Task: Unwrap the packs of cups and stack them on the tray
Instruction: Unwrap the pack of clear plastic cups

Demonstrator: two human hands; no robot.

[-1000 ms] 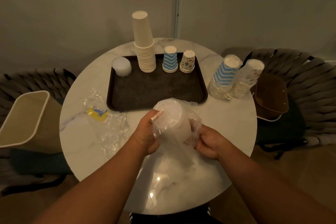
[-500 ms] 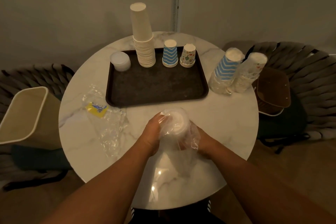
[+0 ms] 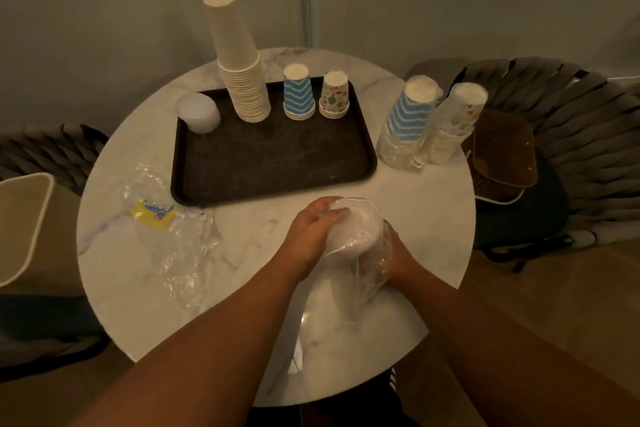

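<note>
Hands — left hand (image 3: pixel 313 232) and right hand (image 3: pixel 394 253) — clamp the wrapped cup pack (image 3: pixel 353 236), now lower at the table's (image 3: pixel 242 253) six o'clock, wrap still on.

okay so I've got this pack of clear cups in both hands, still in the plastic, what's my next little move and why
Probably peel the wrap down off the pack of clear cups. Your left hand grips its top and your right hand holds the film at the side, but plastic covers the cups, so they cannot yet join the small clear stack on the tray.
</note>
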